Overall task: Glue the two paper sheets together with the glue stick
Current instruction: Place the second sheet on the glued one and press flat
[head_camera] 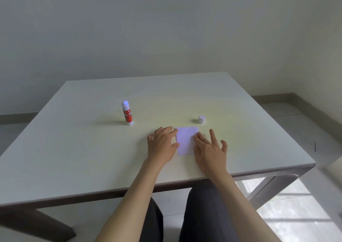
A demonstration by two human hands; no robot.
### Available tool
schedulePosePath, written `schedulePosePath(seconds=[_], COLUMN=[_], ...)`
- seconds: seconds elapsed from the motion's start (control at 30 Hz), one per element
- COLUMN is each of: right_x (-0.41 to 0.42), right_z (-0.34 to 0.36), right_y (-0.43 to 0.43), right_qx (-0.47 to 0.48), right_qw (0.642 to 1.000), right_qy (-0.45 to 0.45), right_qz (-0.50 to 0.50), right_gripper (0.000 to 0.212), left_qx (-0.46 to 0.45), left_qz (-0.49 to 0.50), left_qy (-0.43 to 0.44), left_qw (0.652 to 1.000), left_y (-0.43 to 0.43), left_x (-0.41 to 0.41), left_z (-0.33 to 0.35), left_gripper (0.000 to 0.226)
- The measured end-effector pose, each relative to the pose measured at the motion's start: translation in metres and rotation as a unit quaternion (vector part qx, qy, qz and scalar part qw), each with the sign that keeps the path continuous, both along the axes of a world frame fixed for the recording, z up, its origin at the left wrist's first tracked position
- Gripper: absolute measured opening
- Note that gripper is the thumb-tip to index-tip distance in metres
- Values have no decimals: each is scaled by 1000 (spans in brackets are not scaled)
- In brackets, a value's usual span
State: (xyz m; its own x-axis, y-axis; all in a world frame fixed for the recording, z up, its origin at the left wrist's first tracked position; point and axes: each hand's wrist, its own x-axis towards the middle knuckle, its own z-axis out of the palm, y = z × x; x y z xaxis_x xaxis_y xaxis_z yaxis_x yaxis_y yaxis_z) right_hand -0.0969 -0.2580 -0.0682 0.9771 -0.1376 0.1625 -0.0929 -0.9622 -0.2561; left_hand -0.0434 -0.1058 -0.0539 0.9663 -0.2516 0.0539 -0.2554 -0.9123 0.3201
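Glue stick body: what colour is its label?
Red with white lettering on the glue stick; white base, exposed tip pale. The head view shows it.

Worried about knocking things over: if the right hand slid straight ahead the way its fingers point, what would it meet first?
Probably the white cap, standing just beyond the paper. The right hand points roughly toward it, though it might pass slightly left.

Flat pale paper; upright uncapped glue stick
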Motion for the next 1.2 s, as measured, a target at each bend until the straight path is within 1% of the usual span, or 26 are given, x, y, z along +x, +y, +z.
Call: schedulePosePath(seconds=[0.07,0.2,0.37,0.43,0.5,0.57,0.63,0.7,0.77,0.83,0.93,0.97,1.0,1.1,1.17,1.2], right_x=[0,4,3,3,2,4,4,1,1,12,31,32,28,-1,-2,6], right_z=[-2,-4,-4,-1,5,12,16,17,9,7,11,11,11,3,1,2], right_y=[16,48,56,53,47,41,39,45,52,52,40,40,44,63,61,55], right_qx=[-6,-5,1,33,87,98,59,9,-54,-86,-76,-78,-87,-113,-134,-122], right_qw=[1000,998,997,996,993,993,995,989,974,972,984,984,982,963,962,966], right_qy=[13,23,31,37,44,38,31,37,51,59,88,92,87,54,29,25], right_qz=[21,50,64,69,63,54,71,143,213,209,134,131,146,239,235,225], right_gripper=[40,47,48,49,49,49,49,50,52,53,54,55,56,62,64,61], left_qx=[13,42,53,56,52,50,54,61,64,68,78,78,76,66,62,59], left_qz=[1,-8,-50,-65,-70,-72,-75,-77,-76,-77,-80,-80,-79,-77,-79,-78], left_qy=[19,24,28,33,42,60,78,89,97,102,107,108,109,114,113,114], left_qw=[1000,999,997,996,995,994,993,991,990,989,988,988,988,988,989,989], left_y=[15,46,65,70,74,77,79,80,79,79,78,78,78,77,78,78], left_x=[3,4,1,-1,-3,-2,1,2,2,3,3,3,3,3,4,4], left_z=[1,3,7,5,2,2,5,8,10,11,13,13,13,12,11,12], left_gripper=[46,43,52,57,63,67,71,74,76,76,75,75,75,75,75,75])
